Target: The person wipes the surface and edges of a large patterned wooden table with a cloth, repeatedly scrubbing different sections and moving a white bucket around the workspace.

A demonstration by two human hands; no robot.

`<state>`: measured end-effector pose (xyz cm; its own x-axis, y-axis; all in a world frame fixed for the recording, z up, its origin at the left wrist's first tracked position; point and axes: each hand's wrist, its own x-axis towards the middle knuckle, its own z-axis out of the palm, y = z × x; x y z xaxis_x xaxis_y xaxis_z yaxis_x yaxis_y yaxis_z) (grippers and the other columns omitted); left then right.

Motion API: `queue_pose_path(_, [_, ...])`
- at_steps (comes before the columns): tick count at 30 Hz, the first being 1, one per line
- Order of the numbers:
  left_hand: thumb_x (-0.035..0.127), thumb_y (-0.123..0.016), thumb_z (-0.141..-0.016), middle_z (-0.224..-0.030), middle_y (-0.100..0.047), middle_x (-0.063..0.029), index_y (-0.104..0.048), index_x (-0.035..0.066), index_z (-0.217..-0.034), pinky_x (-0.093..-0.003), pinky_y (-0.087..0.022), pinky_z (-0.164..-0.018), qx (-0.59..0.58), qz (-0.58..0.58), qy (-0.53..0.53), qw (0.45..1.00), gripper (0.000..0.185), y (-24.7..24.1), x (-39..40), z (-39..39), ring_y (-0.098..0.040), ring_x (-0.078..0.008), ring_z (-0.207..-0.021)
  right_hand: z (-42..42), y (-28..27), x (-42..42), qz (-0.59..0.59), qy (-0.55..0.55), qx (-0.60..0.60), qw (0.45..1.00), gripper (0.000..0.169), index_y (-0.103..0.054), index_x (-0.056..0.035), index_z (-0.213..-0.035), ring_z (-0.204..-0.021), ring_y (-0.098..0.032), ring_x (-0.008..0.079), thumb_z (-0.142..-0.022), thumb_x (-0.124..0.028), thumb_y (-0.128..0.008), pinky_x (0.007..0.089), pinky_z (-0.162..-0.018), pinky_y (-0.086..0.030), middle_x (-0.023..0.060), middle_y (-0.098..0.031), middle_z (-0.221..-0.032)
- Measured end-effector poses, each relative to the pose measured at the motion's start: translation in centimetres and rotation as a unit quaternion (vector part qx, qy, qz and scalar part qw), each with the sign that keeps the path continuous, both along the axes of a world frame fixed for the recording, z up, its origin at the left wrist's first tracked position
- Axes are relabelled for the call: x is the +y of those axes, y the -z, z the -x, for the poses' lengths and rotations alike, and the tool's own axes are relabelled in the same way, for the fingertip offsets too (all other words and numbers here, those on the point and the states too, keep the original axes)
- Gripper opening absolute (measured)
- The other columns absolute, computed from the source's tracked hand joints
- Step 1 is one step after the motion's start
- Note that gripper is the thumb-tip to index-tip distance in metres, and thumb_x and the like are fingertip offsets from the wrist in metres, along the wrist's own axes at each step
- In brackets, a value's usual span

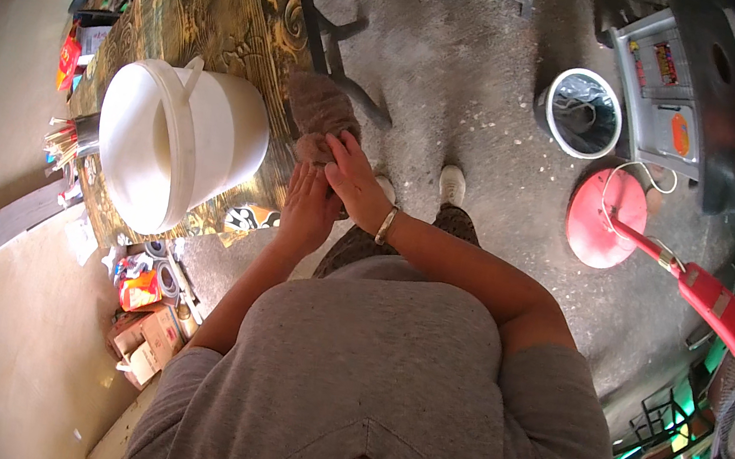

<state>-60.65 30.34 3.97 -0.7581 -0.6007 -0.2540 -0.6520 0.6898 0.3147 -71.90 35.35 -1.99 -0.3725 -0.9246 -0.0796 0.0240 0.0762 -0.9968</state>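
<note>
A brown cloth (325,107) lies bunched along the right edge of a wooden table (229,13) with a carved-looking grain. My right hand (363,186), with a bracelet at the wrist, grips the near end of this cloth between thumb and fingers. Close against it is my left hand (309,207), its fingers straight and side by side at the cloth's near end. Whether those fingers hold any of the cloth is hidden. To the left of both hands, a large white plastic bucket (241,127) with a handle appears on the tabletop.
A lined waste bin (581,112) and a red stand with a round base (604,227) and cable are on the floor at right, near a grey cabinet (668,96). Chopsticks (61,143) stand behind the bucket. Cardboard boxes (150,343) lie by the left wall.
</note>
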Motion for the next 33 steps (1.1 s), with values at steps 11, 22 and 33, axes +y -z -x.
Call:
queue_pose_path(11, [0.019, -0.052, -0.084, -0.131, -0.037, -0.0244, -0.036, -0.006, -0.126, -0.0474, -0.027, -0.102, 0.049, 0.227, -0.009, 0.973, 0.052, 3.2, -2.4, 4.3, -0.034, -0.0386, -0.124, 4.3, 0.9, -7.5, -0.108, -0.072, -0.065, 0.989, 0.047, -0.041, 0.0003, -0.123, -0.110, -0.047, 0.0384, -0.087, -0.031, -0.040, 0.0404, -0.091, -0.038, 0.0249, -0.046, -0.123])
queue_pose_path(22, [0.013, -0.053, -0.083, -0.129, -0.040, -0.0237, -0.039, -0.006, -0.122, -0.0489, -0.029, -0.101, 0.040, 0.155, -0.011, 0.987, 0.046, 2.1, 2.9, 1.9, -0.035, -0.0407, -0.123, 2.7, -0.1, 0.1, -0.120, -0.112, -0.049, 0.985, 0.047, -0.047, -0.0061, -0.119, -0.094, -0.055, 0.0394, -0.089, -0.039, -0.033, 0.0445, -0.083, -0.042, 0.0238, -0.058, -0.103])
queue_pose_path(33, [0.017, -0.054, -0.081, -0.132, -0.039, -0.0190, -0.037, -0.003, -0.127, -0.0448, -0.028, -0.102, 0.064, 0.177, -0.011, 0.982, 0.054, 2.1, -1.6, 4.0, -0.035, -0.0355, -0.125, 3.8, -0.1, -5.6, -0.141, -0.059, 0.031, 0.988, 0.044, -0.051, 0.0021, -0.107, -0.091, -0.055, 0.0412, -0.089, -0.035, -0.036, 0.0459, -0.082, -0.043, 0.0253, -0.059, -0.096])
